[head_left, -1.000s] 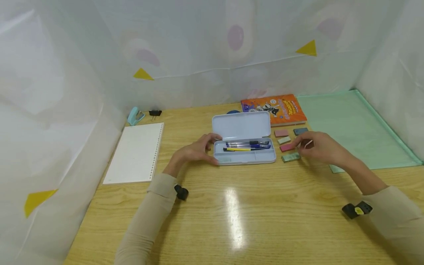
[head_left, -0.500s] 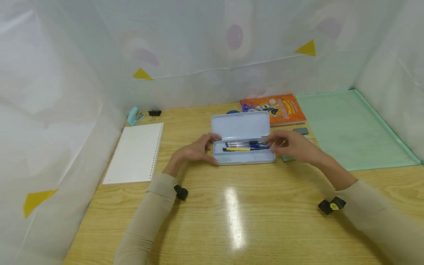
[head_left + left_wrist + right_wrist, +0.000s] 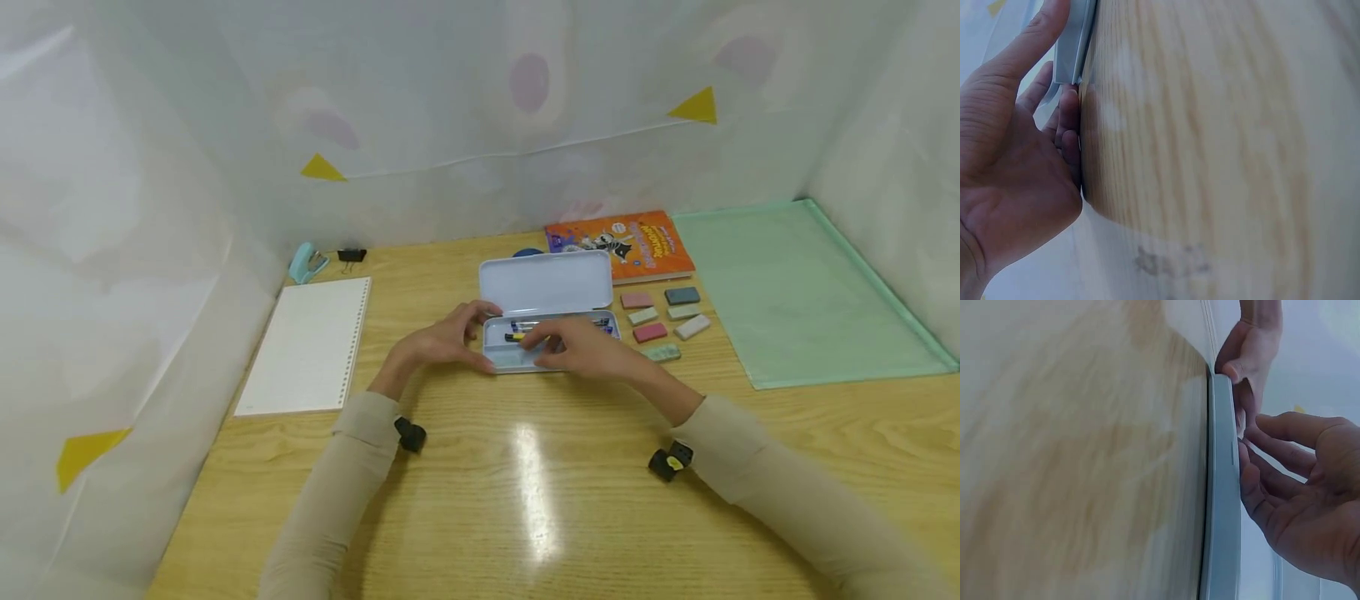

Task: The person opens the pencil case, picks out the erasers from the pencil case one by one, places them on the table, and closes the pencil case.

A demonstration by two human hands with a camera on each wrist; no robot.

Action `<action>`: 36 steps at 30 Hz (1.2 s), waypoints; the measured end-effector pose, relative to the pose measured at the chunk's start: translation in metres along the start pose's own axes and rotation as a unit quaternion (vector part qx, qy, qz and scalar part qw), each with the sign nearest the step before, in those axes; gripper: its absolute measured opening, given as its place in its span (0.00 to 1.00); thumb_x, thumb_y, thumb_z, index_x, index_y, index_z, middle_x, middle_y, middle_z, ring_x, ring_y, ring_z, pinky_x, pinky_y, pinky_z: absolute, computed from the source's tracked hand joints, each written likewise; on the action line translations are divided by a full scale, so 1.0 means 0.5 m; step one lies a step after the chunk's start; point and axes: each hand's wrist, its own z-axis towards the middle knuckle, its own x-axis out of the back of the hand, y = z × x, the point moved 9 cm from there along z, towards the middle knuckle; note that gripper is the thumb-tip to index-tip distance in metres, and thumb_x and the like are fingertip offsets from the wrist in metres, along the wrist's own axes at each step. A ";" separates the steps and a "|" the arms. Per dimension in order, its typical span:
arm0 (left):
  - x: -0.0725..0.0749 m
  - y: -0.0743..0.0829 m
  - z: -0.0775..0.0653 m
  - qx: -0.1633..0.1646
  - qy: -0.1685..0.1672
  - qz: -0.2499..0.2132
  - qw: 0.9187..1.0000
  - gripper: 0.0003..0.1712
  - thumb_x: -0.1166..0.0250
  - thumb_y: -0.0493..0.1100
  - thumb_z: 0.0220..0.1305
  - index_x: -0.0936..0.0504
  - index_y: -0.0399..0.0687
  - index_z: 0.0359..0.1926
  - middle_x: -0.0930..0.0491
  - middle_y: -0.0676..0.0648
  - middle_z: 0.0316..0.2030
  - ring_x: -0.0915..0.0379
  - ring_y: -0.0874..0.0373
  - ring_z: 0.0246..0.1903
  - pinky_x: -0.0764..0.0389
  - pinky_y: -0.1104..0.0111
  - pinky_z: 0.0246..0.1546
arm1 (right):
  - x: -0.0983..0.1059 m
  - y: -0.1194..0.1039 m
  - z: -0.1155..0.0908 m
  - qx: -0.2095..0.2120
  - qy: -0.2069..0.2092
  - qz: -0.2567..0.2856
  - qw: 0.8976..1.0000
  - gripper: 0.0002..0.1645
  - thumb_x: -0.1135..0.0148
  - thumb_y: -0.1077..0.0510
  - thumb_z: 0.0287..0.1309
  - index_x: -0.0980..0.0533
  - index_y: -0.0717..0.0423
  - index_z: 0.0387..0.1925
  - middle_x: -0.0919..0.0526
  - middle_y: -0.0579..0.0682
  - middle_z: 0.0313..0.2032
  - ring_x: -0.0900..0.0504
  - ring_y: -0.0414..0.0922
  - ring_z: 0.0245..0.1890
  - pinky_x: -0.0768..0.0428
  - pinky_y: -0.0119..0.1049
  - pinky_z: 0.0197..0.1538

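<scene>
A pale blue pencil case [image 3: 546, 282] lies with its lid tipped back. My left hand [image 3: 442, 339] grips its left end, thumb at the front corner and forefinger at the back; the left wrist view shows the thumb along the case wall [image 3: 1072, 47]. My right hand [image 3: 585, 346] is over the tray, fingers bent and dipping in. In the right wrist view its thumb and fingers [image 3: 1263, 487] stand apart with nothing seen between them. Pens [image 3: 517, 327] lie in the rear compartment, partly hidden by that hand. A pale green eraser [image 3: 508, 362] lies in the front compartment's left end.
Several erasers sit right of the case, among them a red one [image 3: 650, 332] and a marbled green one [image 3: 663, 353]. Behind is an orange book [image 3: 652, 246]; a green mat [image 3: 795, 308] lies far right. At left are a notebook [image 3: 307, 346], stapler [image 3: 306, 263] and binder clip [image 3: 351, 255].
My right hand has moved left from the erasers, over the case's right end, into the tray, uncovering the erasers on the table. The left hand has stayed on the case.
</scene>
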 end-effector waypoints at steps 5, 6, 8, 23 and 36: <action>0.001 0.002 0.001 0.000 0.000 0.002 1.000 0.51 0.17 0.46 0.53 0.37 0.60 0.72 0.37 0.45 0.64 0.38 0.50 0.58 0.33 0.59 0.61 | -0.025 -0.017 0.029 0.002 -0.013 -0.057 0.998 0.15 0.34 0.63 0.68 0.15 0.62 0.54 0.12 0.54 0.51 0.15 0.50 0.51 0.20 0.47 0.57; 0.001 0.001 0.001 0.001 0.001 0.002 1.000 0.51 0.17 0.46 0.53 0.37 0.60 0.73 0.37 0.45 0.64 0.39 0.50 0.58 0.33 0.59 0.60 | -0.029 -0.022 0.034 0.002 -0.015 -0.073 0.997 0.15 0.35 0.63 0.68 0.15 0.62 0.53 0.12 0.55 0.51 0.15 0.51 0.52 0.20 0.48 0.58; 0.002 0.003 -0.001 0.003 0.001 0.000 1.000 0.51 0.17 0.46 0.54 0.37 0.60 0.73 0.38 0.45 0.63 0.39 0.50 0.57 0.33 0.60 0.59 | -0.034 -0.032 0.041 -0.002 -0.015 -0.102 0.995 0.15 0.35 0.62 0.68 0.15 0.62 0.53 0.12 0.55 0.51 0.15 0.53 0.55 0.21 0.49 0.60; -0.001 0.002 0.000 -0.002 0.002 0.004 1.000 0.51 0.17 0.44 0.54 0.38 0.58 0.73 0.37 0.45 0.63 0.39 0.51 0.57 0.33 0.61 0.59 | -0.044 -0.042 0.064 -0.021 0.047 -0.126 0.991 0.10 0.31 0.67 0.59 0.12 0.56 0.42 0.11 0.48 0.38 0.16 0.44 0.40 0.19 0.43 0.48; -0.001 0.000 0.000 0.007 0.002 0.000 1.000 0.52 0.17 0.45 0.53 0.38 0.59 0.73 0.39 0.47 0.67 0.39 0.51 0.62 0.34 0.57 0.66 | 0.032 -0.006 0.000 -0.032 0.084 0.033 0.995 0.11 0.41 0.68 0.68 0.18 0.62 0.48 0.17 0.53 0.37 0.19 0.45 0.33 0.21 0.37 0.38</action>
